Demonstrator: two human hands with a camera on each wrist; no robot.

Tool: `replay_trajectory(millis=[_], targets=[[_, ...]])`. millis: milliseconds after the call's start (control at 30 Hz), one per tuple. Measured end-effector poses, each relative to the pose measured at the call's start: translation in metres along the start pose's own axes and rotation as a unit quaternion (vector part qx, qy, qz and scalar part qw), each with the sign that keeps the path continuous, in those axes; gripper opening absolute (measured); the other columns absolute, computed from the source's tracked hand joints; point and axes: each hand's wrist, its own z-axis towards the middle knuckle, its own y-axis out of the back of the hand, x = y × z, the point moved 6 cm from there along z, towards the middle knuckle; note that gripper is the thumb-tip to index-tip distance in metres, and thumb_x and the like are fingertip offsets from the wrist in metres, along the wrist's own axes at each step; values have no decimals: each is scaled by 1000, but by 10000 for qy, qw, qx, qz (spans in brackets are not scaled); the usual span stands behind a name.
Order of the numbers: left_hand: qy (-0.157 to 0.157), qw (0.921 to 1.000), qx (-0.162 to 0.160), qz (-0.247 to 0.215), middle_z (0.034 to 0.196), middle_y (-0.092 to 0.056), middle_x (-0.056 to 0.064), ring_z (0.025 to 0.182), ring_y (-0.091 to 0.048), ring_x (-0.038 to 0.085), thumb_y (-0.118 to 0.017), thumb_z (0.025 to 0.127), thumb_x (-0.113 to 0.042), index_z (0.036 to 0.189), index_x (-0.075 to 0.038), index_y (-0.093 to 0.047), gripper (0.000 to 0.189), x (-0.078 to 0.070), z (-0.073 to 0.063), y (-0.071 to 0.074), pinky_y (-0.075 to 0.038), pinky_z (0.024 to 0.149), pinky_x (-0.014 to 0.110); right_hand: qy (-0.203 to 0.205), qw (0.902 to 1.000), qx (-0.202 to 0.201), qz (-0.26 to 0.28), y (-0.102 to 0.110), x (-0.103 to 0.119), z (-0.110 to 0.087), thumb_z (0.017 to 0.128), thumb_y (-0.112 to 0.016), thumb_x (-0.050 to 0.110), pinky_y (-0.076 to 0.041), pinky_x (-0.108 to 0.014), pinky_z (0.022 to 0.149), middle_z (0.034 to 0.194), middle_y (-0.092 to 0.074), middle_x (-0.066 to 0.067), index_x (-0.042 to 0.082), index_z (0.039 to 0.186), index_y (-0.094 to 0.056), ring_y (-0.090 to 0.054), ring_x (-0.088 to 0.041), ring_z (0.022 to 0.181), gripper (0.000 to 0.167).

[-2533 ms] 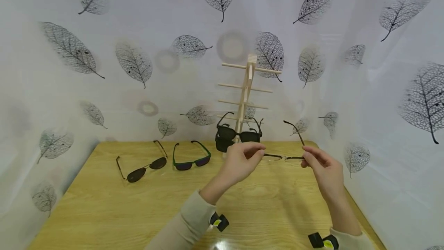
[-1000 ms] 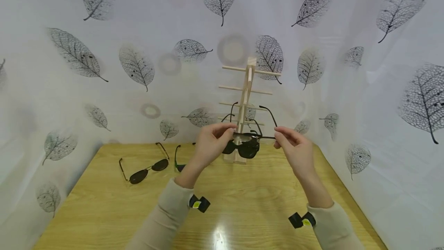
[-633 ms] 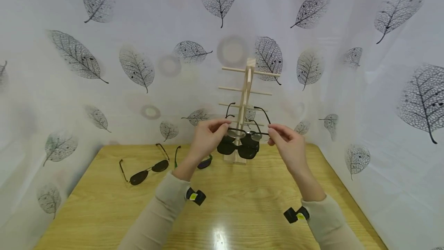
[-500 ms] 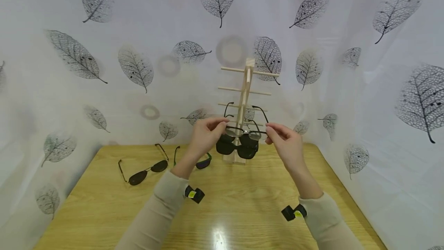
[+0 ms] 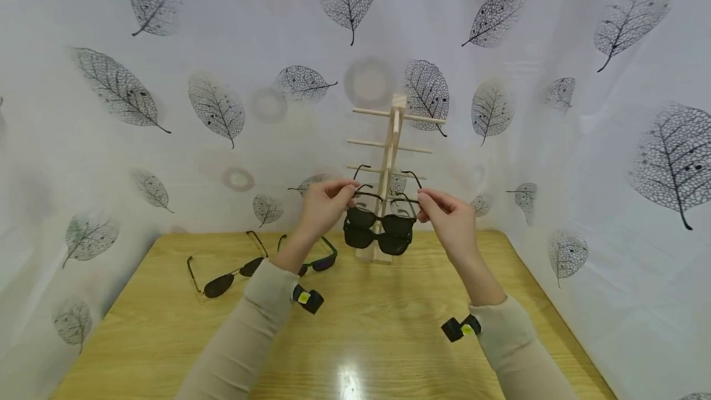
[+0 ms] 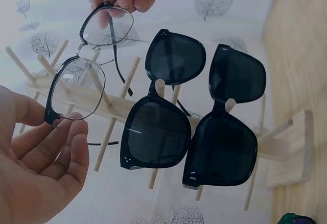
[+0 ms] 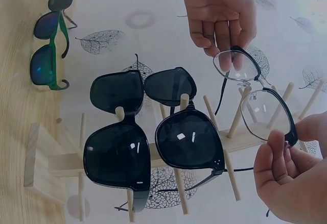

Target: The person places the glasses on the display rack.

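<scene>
Left hand: fingers pinching one end of the eyeglasses.
Right hand: fingers pinching the other end.
Eyeglasses, clear-lensed, black brow rims, metal bridge: held level between both hands, temples pointing at the rack; whether they touch it, cannot tell.
Change: eyeglasses, lately right of the rack, now in front of it and just above the hung pairs.
Bearing on the work: apparently at the lining-up stage, grip unreleased.
Tabletop, wood-grain: bears thin-framed dark aviator sunglasses and green-framed sunglasses, left of the rack.
Black thick-framed sunglasses, upper pair; black thick-framed sunglasses, lower pair: on the rack's lower pegs.
Rack, pale wood, pegged: upper pegs bare.
Curtain, white, leaf-printed: behind.
</scene>
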Motion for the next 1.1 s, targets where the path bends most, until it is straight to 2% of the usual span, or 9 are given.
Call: replay_trajectory(millis=[67,167,300,433,567,667,833,933,1100], targets=[[9,10000,-16,-40,84,-76,8,88,-73,38,-61,106,-16,121,-3,-79,26,1,2,1,-59,76,27,-56,10000,8,51,-1,1,1,101,-73,36,-51,-20,70,76,-75,10,6,124,-77,-71,-5,73,38],[8,10000,-63,-39,83,-75,12,87,-73,38,-61,107,-16,120,-2,-79,26,1,3,2,-61,79,29,-79,9998,10,156,-3,1,2,101,-73,36,-52,-20,73,73,-73,15,5,124,-77,-70,-5,72,39],[-2,9999,-137,25,89,-77,18,85,-74,36,-61,107,-16,119,-4,-80,26,0,3,3,-61,77,29,-51,9998,1,193,-3,1,2,102,-72,35,-52,-19,75,73,-73,13,3,124,-77,-70,-5,72,39],[-73,9997,-216,20,93,-78,15,82,-73,35,-62,106,-17,118,-5,-80,25,-5,4,3,-59,73,28,-52,9997,-22,219,-2,2,3,101,-73,36,-53,-19,77,73,-73,12,3,124,-77,-70,-5,72,40],[-68,9996,-276,68,89,-78,11,75,-71,22,-62,106,-18,119,-6,-80,25,-8,5,4,-54,66,25,-36,9994,-23,332,-3,4,3,102,-72,35,-55,-19,78,73,-73,12,3,123,-77,-70,-6,72,39],[-62,9996,-276,95,89,-77,15,74,-69,16,-62,107,-19,120,-6,-80,26,-10,5,4,-51,64,25,-22,9992,-24,392,-3,5,3,102,-72,35,-56,-19,82,73,-73,12,2,122,-77,-70,-6,71,39],[-1,9997,-255,22,105,-77,22,86,-73,31,-62,107,-20,123,-6,-78,27,-8,10,4,-54,69,23,-43,9991,-46,415,-3,4,6,102,-72,34,-56,-18,85,72,-72,12,1,122,-77,-70,-7,71,39],[42,9997,-252,2,114,-78,19,91,-74,39,-62,107,-21,124,-7,-78,27,-5,13,3,-53,69,23,-63,9990,-78,433,-4,3,8,102,-72,34,-56,-18,85,71,-72,12,1,122,-77,-70,-6,71,38],[154,9995,-286,-32,118,-77,15,91,-74,40,-63,108,-22,126,-7,-78,28,-1,19,3,-57,72,22,-34,9989,-113,450,-5,2,11,102,-72,32,-57,-18,82,72,-72,10,1,121,-77,-69,-6,70,37]])
